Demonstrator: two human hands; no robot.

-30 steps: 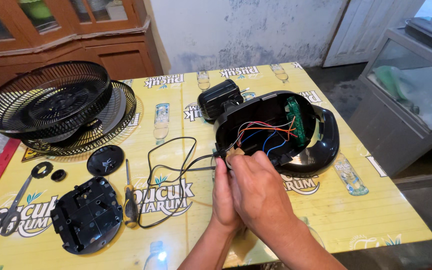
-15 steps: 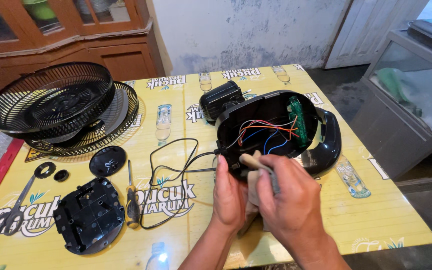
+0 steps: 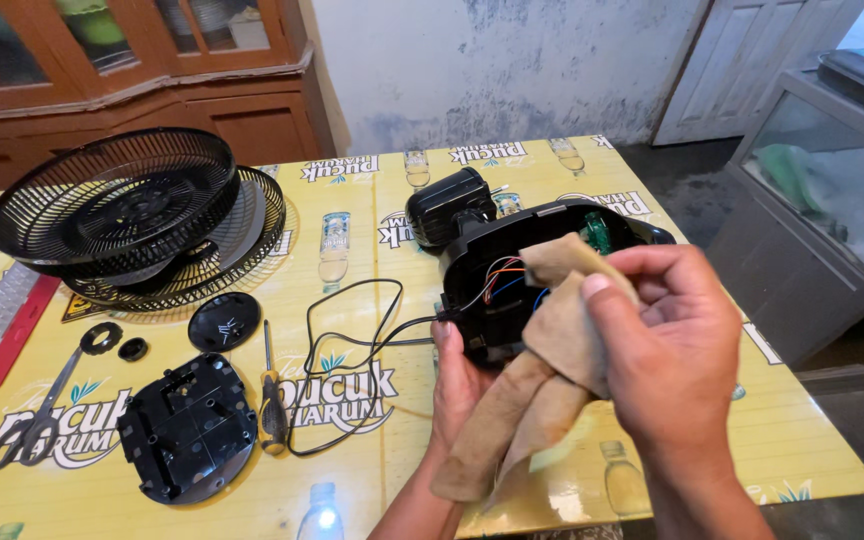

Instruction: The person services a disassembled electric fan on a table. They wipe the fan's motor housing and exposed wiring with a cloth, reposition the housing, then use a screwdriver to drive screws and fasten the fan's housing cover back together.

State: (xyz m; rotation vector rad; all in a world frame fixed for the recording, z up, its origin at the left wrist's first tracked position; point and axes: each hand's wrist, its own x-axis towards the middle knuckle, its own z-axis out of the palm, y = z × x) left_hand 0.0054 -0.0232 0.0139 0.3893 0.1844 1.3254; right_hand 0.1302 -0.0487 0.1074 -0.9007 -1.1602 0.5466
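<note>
My right hand (image 3: 667, 345) grips a tan cloth (image 3: 542, 370) and presses it against the open black fan housing (image 3: 512, 265), where coloured wires show inside. Below the housing's left edge, my left hand (image 3: 457, 385) steadies it, partly hidden by the cloth. The housing stands tilted up on its edge on the yellow table (image 3: 372, 470). A black fan motor (image 3: 447, 205) is attached behind it. From the housing a black power cord (image 3: 352, 340) loops off to the left.
Two black fan grilles (image 3: 122, 215) are stacked at the far left. A black base plate (image 3: 187, 425), a round cap (image 3: 224, 320), a yellow-handled screwdriver (image 3: 270, 395), scissors (image 3: 37, 415) and small black rings lie at the near left. A glass cabinet (image 3: 832, 180) stands to the right.
My right hand lifted the cloth from low near the table edge up onto the housing. The housing has been tipped more upright.
</note>
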